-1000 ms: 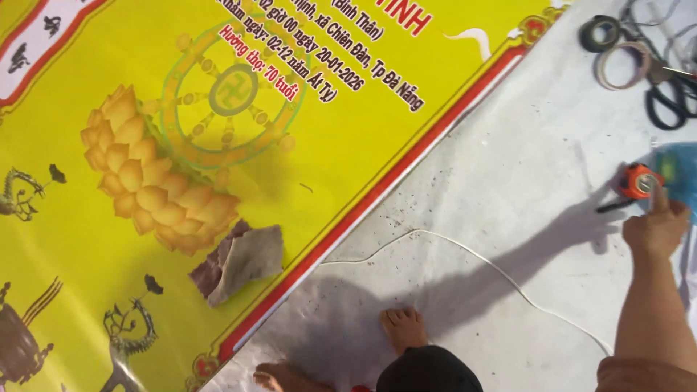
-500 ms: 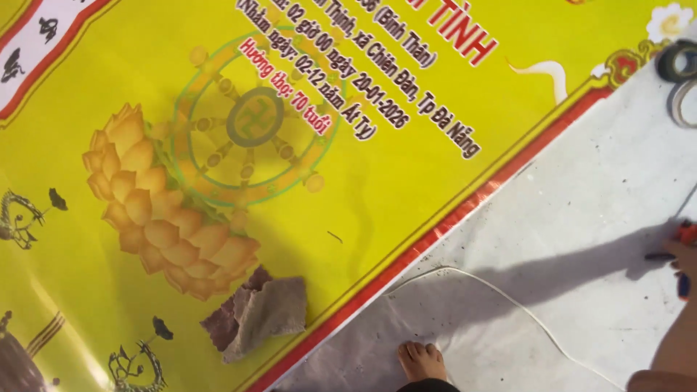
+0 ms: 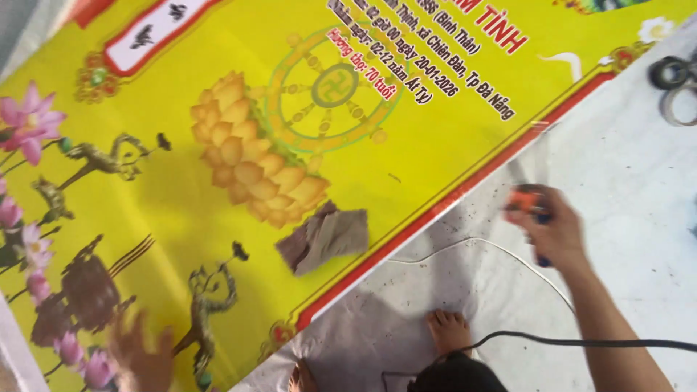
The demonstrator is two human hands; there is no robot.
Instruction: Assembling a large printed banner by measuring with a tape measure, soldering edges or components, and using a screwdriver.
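A big yellow printed banner (image 3: 181, 203) with a red border lies flat on the floor, showing a golden lotus and a wheel emblem. My right hand (image 3: 555, 232) is closed around a small orange and black tool (image 3: 528, 202), blurred by motion, just off the banner's red edge. My left hand (image 3: 141, 359) rests with spread fingers on the banner at the lower left, holding nothing. A crumpled grey-brown rag (image 3: 327, 236) lies on the banner between the two hands. My bare feet (image 3: 450, 330) stand on the white floor sheet below.
A thin white wire (image 3: 494, 250) curves over the white floor sheet (image 3: 632, 189), and a black cable (image 3: 581, 341) runs in from the right. Rolls of tape (image 3: 675, 83) lie at the far right, next to the banner's corner.
My right hand picked the orange tool up at the far right and carried it left to the banner's red edge. My left hand came into view on the banner. The view shifted.
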